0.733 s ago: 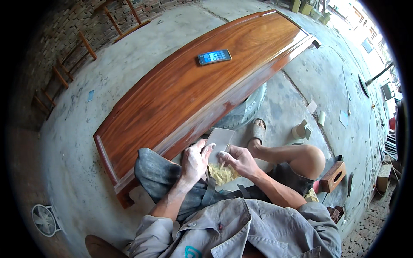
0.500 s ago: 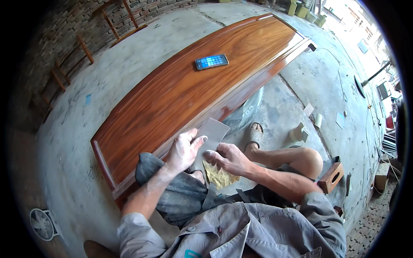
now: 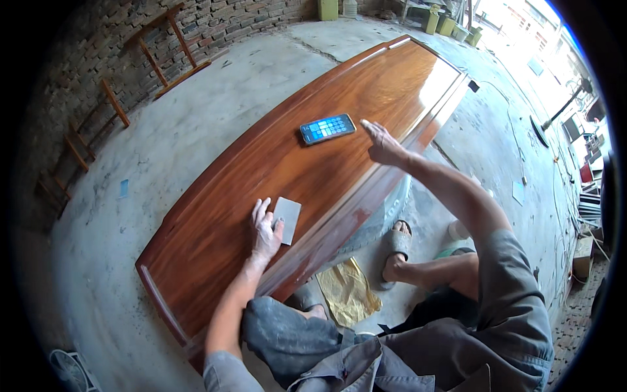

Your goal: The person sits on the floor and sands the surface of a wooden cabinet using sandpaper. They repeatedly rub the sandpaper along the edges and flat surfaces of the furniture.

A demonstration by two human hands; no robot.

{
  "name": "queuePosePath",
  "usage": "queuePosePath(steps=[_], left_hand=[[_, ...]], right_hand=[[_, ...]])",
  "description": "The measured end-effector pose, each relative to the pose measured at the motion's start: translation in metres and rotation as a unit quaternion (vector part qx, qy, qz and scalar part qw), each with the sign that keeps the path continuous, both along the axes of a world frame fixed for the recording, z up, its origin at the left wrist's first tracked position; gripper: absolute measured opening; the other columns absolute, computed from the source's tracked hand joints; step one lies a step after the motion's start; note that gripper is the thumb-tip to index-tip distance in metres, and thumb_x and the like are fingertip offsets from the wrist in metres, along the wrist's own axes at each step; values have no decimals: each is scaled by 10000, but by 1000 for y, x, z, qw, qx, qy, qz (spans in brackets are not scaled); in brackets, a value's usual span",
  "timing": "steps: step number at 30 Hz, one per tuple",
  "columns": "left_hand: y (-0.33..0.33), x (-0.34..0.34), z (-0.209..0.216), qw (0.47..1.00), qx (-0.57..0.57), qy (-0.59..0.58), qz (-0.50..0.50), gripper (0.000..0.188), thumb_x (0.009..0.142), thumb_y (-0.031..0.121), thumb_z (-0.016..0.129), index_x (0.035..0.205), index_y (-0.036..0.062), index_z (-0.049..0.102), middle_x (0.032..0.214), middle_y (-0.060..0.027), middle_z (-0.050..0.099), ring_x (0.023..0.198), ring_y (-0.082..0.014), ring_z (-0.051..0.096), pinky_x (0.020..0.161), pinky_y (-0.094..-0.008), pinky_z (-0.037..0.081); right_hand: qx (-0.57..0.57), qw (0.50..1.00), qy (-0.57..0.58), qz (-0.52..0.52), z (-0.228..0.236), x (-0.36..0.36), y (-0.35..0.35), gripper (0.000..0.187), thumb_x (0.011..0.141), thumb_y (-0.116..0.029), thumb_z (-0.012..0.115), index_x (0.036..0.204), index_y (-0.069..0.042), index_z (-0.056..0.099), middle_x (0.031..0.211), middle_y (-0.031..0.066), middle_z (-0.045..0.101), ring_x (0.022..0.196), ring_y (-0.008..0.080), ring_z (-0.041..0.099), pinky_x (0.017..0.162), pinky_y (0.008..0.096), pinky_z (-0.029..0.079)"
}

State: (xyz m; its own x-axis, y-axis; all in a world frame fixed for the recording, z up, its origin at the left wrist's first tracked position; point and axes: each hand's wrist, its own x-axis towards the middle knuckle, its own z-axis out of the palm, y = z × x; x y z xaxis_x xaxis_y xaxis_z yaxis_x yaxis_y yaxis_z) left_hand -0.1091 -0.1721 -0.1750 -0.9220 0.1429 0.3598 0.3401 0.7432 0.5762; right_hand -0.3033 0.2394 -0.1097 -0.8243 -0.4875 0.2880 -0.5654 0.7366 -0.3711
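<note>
A grey rectangular sheet of sandpaper (image 3: pixel 289 217) lies against the glossy reddish-brown wooden panel (image 3: pixel 241 176). My left hand (image 3: pixel 266 234), dusted white, keeps its thumb over the sheet's left side, pinning it, while the other fingers reach out on the wood. A phone (image 3: pixel 328 129) with a lit blue screen of tiles rests on the panel. Just right of the phone, my right hand (image 3: pixel 386 145) is over the panel with its index finger stretched toward the phone's right end. Nothing is in that hand; its other fingers are partly bent.
Crumpled yellowish paper (image 3: pixel 349 291) lies on the concrete floor (image 3: pixel 163 163) near my sandalled foot (image 3: pixel 397 251). Wooden frames (image 3: pixel 157 65) lean on the brick wall at the far left. A white fan (image 3: pixel 70 371) stands at the lower left; a cable (image 3: pixel 516 124) trails at the right.
My hands have parted from the sheet between them in front of the panel. The left has carried it onto the wood; the right has let go and reached forward beside the phone.
</note>
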Motion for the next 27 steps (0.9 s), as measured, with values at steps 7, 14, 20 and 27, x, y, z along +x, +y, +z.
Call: queuePosePath(steps=[7, 14, 20, 27], left_hand=[[10, 10, 12, 997, -68, 29, 33, 250, 921, 218, 620, 958, -26, 585, 1471, -206, 524, 1410, -393, 440, 1201, -561, 288], [8, 10, 12, 996, -70, 32, 38, 286, 914, 237, 608, 982, -40, 585, 1461, -217, 532, 1401, -397, 451, 1195, -564, 297], [10, 6, 9, 996, -70, 42, 42, 260, 893, 192, 613, 999, -45, 597, 1452, -212, 545, 1392, -389, 466, 1193, -560, 309], [11, 7, 9, 994, -81, 55, 52, 240, 884, 185, 634, 983, -32, 603, 1441, -203, 563, 1371, -376, 497, 1181, -564, 333]], right_hand=[[135, 984, -112, -30, -21, -105, -42, 911, 772, -58, 605, 1583, 43, 201, 1519, 277, 451, 1482, 350, 362, 1235, 495, 284], [118, 986, -96, -67, -22, -83, -50, 663, 840, -134, 642, 1455, 7, 440, 1259, 229, 673, 1165, 391, 644, 973, 471, 517], [-27, 998, -25, -59, -32, -15, -38, 505, 896, -45, 497, 1394, 34, 515, 1218, 232, 688, 1111, 416, 656, 966, 484, 526], [-102, 992, -13, -71, -38, 28, -49, 478, 919, -62, 496, 1392, -39, 566, 1247, 180, 695, 1225, 374, 607, 1047, 465, 483]])
